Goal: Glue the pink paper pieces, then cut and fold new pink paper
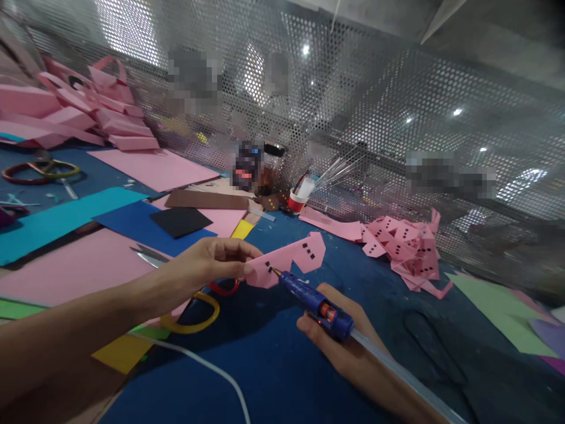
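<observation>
My left hand [212, 262] pinches the left end of a folded pink paper cutout [282, 259] with small black squares on it. In my right hand [348, 335] is a blue hot glue gun [315, 303], its tip at the cutout's lower left part, by the black squares. A clear glue stick [397, 371] sticks out of the back of the gun. Beneath my left forearm lie scissors with a yellow and a red handle loop [192, 315], their blades partly hidden. Whether glue is on the paper is too small to make out.
Similar pink cutouts [406, 244] are heaped at the right. Coloured paper sheets [66, 265] cover the left side, below a pile of pink strips [88, 112]. A red and white cup [298, 200] stands by the perforated metal panel [375, 106]. A white cord [212, 368] crosses the front.
</observation>
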Tool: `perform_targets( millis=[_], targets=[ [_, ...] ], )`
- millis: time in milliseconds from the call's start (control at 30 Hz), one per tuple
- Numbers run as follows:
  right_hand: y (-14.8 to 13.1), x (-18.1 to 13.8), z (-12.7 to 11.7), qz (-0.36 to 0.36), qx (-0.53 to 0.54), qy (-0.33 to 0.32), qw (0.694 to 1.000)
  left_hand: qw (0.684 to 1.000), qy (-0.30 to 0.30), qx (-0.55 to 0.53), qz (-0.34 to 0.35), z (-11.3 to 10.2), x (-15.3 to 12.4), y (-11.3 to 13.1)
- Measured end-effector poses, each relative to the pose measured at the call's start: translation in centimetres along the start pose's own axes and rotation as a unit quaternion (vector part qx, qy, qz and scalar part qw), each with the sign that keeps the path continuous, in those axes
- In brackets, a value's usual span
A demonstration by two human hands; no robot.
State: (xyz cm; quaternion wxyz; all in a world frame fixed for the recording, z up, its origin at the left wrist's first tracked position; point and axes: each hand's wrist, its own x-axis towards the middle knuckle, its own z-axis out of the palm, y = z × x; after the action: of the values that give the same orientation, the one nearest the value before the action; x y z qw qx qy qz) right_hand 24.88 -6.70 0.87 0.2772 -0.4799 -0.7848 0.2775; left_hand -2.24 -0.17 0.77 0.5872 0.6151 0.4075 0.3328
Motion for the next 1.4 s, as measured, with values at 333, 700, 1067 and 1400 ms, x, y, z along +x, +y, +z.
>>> perform_targets(
  millis=[333, 700, 1067, 1400],
  targets=[
    [-0.31, -0.28, 0.3, -0.023, -0.009, -0.02, 1.0, 1.0, 0.001, -0.007, -0.005, -0.17, 0.05, -0.12],
    [0.02, -0.12, 0.26, -0.031, -0.03, -0.016, 0.999, 0.999, -0.007, -0.031, -0.012, 0.12, -0.03, 0.37],
    [0.1, -0.13, 0.23, -0.025, -0.031, -0.006, 0.999, 1.0, -0.002, -0.028, 0.001, 0.17, -0.18, 0.56],
    [0.05, -0.28, 0.36, -0.029, -0.02, -0.019, 0.999, 1.0, 0.001, -0.014, -0.004, -0.03, -0.06, 0.0]
  ],
)
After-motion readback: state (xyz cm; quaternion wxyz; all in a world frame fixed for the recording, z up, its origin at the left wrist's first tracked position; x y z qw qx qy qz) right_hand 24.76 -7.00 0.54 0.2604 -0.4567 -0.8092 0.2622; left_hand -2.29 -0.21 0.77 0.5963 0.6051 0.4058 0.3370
